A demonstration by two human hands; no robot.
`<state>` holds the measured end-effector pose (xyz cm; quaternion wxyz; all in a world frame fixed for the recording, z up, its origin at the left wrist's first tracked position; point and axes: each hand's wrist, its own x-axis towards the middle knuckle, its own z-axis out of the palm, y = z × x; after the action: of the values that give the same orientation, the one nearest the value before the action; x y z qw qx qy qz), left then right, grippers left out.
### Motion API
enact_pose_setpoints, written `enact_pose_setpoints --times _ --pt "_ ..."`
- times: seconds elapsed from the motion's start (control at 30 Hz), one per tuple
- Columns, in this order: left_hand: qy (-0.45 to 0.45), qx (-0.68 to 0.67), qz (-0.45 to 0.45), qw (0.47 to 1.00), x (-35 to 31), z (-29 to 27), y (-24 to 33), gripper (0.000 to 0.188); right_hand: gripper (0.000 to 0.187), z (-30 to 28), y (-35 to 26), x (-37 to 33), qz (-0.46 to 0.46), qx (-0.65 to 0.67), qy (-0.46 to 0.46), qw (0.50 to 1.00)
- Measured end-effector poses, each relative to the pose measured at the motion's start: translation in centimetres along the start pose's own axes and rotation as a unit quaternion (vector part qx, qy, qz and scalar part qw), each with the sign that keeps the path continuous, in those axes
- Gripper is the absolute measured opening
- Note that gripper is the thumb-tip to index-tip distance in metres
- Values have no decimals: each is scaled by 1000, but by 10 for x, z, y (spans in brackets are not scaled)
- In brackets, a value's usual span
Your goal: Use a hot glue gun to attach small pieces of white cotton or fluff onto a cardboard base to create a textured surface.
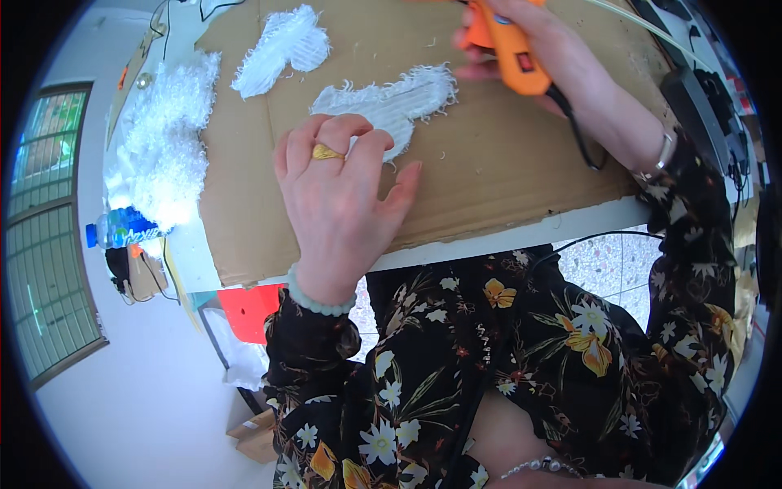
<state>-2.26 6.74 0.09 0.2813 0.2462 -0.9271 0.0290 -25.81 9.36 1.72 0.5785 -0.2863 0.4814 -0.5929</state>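
Observation:
My right hand (562,57) is wrapped round an orange glue gun (517,49) with a red switch and a black cord; its nozzle end lies past the upper edge of the view. A white fabric piece (366,104) with ribs and frayed, fringed edges lies on the cardboard sheet (505,179). Over its near edge my left hand (338,187) rests with curled fingers, holding it; the fingertips are hidden and the thumb stands apart. Farther off lies a second white fringed piece (283,50), touched by neither hand.
A heap of fluffy white fringed material (167,138) sits at the table's left side. Beside it a bottle with a blue cap (122,228) lies at the edge. Dark boxy equipment (696,114) with cables stands on the right. Below the table's left corner is a red stool (248,312).

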Motion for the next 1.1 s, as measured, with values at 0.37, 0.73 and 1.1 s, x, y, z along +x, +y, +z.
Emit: enact_pose_setpoints --times 0.37,0.73,1.1 --pt "-6 88 48 995 6 22 2 19 28 16 21 19 -1 65 -58 996" --pt "-11 27 -68 997 -24 -3 0 27 31 8 -24 15 -65 -261 -207 941" --pt "24 52 -70 996 -25 7 -5 37 31 0 -37 3 -116 -471 -367 794"
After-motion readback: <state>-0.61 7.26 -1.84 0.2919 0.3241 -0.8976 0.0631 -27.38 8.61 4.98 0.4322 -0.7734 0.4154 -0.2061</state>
